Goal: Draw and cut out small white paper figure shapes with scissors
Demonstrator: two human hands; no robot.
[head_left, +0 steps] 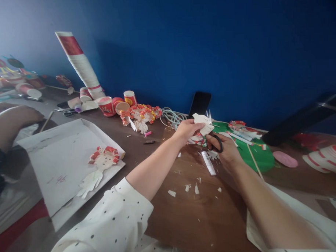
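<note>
My left hand (187, 130) pinches a white paper cutout (203, 124) above the back of the brown table. Close on its right, my right hand (225, 148) grips a pair of scissors (219, 143) by the black handle loops. The blades point up beside the paper; I cannot tell whether they touch it. Below my hands lies a white glue stick or tube (208, 163), with a small fringed paper piece near its top. Paper scraps (197, 189) are scattered over the table in front of me.
A dark phone (200, 104) leans on the blue wall. Paper cups (106, 106), a tall leaning cup stack (81, 63) and decorated paper figures (145, 114) stand left. A green sheet (257, 157) lies right. Another person's arm (15, 122) is beside a white box lid (59, 163).
</note>
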